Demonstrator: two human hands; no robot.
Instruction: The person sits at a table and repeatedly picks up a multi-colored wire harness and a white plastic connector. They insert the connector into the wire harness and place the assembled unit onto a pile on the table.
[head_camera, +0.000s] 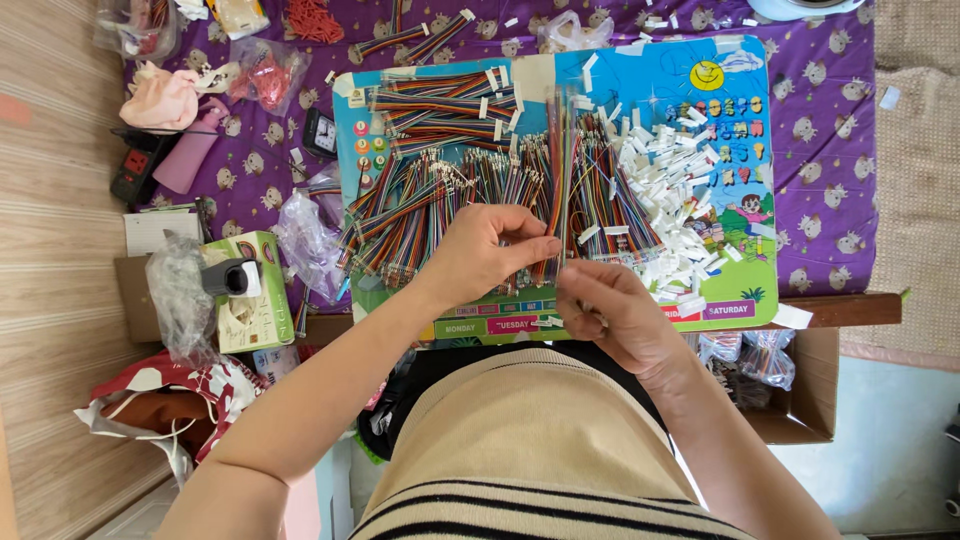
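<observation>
- Right hand (612, 305), nearest, fingers curled shut, pinching the lower end of a multicoloured ribbon cable (561, 170).
- Left hand (490, 250), just beside it, fingertips closed on that cable, which runs up beyond both hands.
- White connector housings (670, 200) lie heaped beyond the right hand.

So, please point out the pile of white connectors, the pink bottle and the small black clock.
pile of white connectors (672, 190): head view, middle of pile.
pink bottle (188, 158): head view, its body.
small black clock (320, 132): head view, its face.
</observation>
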